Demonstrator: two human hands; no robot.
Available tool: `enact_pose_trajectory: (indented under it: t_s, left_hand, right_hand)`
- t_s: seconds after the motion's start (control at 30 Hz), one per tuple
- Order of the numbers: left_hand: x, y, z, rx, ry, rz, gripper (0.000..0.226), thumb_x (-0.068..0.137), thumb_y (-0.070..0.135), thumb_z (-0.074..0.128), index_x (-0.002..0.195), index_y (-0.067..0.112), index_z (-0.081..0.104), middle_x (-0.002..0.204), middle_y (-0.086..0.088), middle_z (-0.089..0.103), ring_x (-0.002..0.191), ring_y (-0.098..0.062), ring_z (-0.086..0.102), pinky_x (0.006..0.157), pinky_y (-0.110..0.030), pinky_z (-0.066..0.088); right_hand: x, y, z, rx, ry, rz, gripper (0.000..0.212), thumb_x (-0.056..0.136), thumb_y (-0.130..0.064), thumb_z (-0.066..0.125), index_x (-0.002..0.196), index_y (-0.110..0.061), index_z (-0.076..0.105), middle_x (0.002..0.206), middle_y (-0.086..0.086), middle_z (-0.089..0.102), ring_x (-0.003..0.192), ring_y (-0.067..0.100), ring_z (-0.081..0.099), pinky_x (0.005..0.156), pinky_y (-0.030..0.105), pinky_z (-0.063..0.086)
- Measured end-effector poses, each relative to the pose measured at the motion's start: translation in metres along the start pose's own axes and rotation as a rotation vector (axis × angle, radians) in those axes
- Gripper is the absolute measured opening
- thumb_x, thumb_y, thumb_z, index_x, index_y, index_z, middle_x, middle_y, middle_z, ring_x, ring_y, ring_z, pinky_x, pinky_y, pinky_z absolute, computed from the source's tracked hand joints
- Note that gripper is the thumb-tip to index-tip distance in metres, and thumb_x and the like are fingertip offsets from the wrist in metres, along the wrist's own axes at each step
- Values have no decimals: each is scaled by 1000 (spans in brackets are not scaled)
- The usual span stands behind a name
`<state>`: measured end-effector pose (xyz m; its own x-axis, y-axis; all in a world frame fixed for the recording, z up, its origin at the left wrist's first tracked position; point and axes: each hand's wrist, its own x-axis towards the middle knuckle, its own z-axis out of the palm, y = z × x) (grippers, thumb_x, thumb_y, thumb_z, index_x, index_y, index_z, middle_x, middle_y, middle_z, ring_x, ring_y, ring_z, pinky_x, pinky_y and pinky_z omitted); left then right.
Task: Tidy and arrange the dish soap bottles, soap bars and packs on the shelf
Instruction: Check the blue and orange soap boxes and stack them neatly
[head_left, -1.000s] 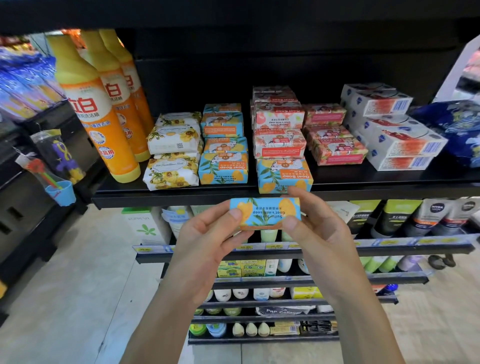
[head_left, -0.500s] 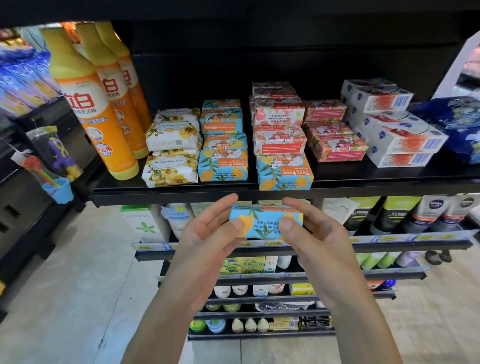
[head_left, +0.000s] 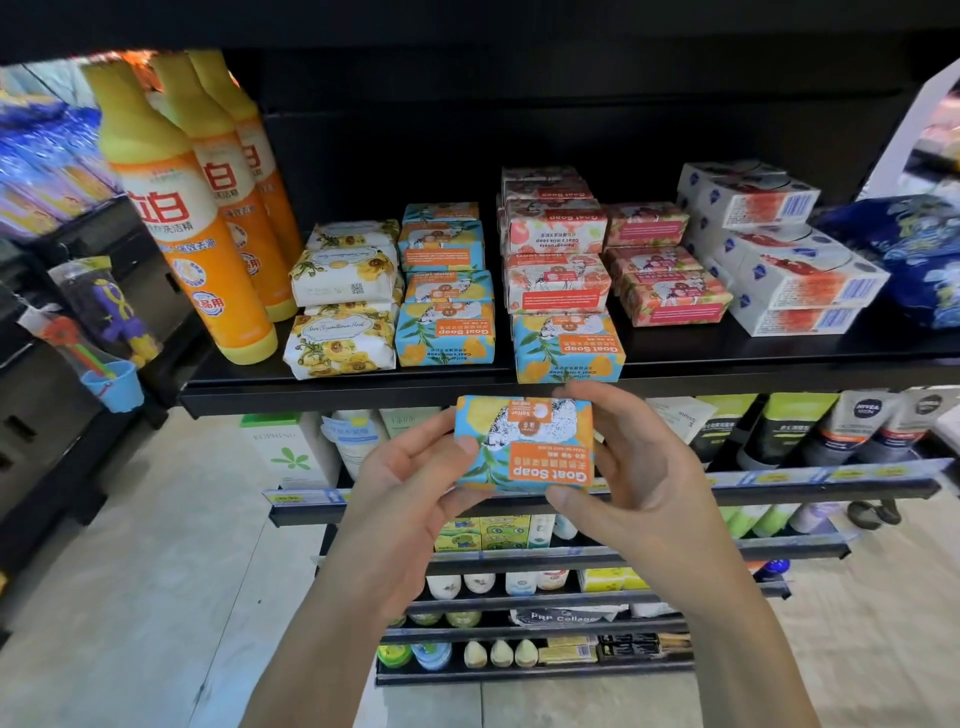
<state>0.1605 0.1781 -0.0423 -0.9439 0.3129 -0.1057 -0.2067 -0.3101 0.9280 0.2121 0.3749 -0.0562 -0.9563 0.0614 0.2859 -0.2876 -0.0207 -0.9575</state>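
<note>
Holding the blue goat soap bar (head_left: 524, 441) by its short ends, left hand (head_left: 410, 499) and right hand (head_left: 639, 478) fingers (head_left: 415, 431) curled round it, long axis sideways. It's below and right of the matching blue stack (head_left: 444, 332), so my left hand's nearer

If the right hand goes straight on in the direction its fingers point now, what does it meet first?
Probably the blue Goat Soap bar at the front edge of the shelf, just beyond the right hand, which grips the held soap bar with the left hand. Depth is unclear.
</note>
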Motion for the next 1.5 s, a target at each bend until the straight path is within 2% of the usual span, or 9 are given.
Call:
enact_pose_trajectory:
  t_s: [0.07, 0.23, 0.4, 0.57, 0.73, 0.9, 1.17, 1.33, 1.5]
  left_hand:
    - [1, 1, 2, 8, 10, 33, 49, 81, 19, 67, 129, 7, 64, 108, -9, 78, 96, -18, 76, 78, -28, 62]
    - [4, 5, 7, 62, 22, 89, 53, 77, 24, 70, 129, 17, 63, 111, -6, 78, 104, -20, 75, 84, -30, 62]
    - [10, 13, 12, 214, 1, 223, 42, 83, 37, 66, 124, 27, 65, 114, 4, 77, 107, -12, 73, 86, -24, 59]
    - [35, 11, -13, 909, 169, 567, 37, 93, 48, 63, 124, 29, 69, 123, 19, 67, 120, 4, 56, 102, -20, 41]
    - [67, -7, -43, 1400, 282, 806, 35, 89, 25, 79, 121, 11, 74, 120, -4, 69, 115, -19, 56, 99, -44, 49]
    - [81, -17, -55, 1471, 337, 887, 37, 84, 21, 83, 118, 8, 74, 116, -8, 70, 109, -28, 62, 95, -46, 51]
    - [89, -27, -66, 1421, 397, 964, 38, 82, 14, 85, 118, 7, 75, 114, -7, 70, 109, -25, 59, 94, -44, 53]
    - [92, -30, -67, 1379, 417, 977, 37, 81, 13, 85, 116, 7, 75, 113, -7, 70, 110, -21, 55, 97, -35, 45]
    - [94, -34, -66, 1306, 429, 987, 36, 80, 12, 85, 115, 7, 76, 110, -6, 71, 110, -18, 55, 100, -30, 43]
  right_hand:
    - [0, -2, 1, -180, 15, -27, 75, 83, 3, 81, 143, -30, 51, 144, -7, 54, 135, 21, 52, 104, 49, 51]
    - [7, -9, 7, -600, 117, -183, 77, 73, -36, 90, 138, -44, 49, 136, -30, 43, 131, -2, 46, 98, 11, 43]
    - [23, -19, -3, -610, 164, -217, 71, 69, -50, 80, 134, -36, 58, 131, -26, 48, 124, 5, 53, 94, 31, 54]
    - [54, -31, -26, -702, 227, -169, 73, 73, -33, 90, 139, -30, 57, 129, -19, 50, 119, 2, 53, 97, 19, 49]
    - [81, -36, -40, -752, 239, -118, 74, 77, -32, 88, 143, -26, 55, 132, -12, 49, 120, 11, 52, 103, 27, 47]
    - [93, -32, -40, -747, 243, -86, 64, 80, -31, 86, 138, -29, 59, 132, -10, 47, 123, 13, 53, 113, 36, 44]
    - [95, -54, -32, -840, 269, -126, 72, 74, -43, 88, 138, -25, 59, 132, -9, 51, 122, 11, 51, 107, 32, 43]
    - [144, -90, 3, -1007, 14, -232, 65, 81, -41, 83, 139, -21, 60, 132, -8, 60, 120, 6, 54, 106, 26, 42]
    - [237, -87, 39, -1355, -337, -127, 77, 80, -38, 86, 146, -15, 54, 142, 5, 57, 131, 24, 50, 105, 38, 46]
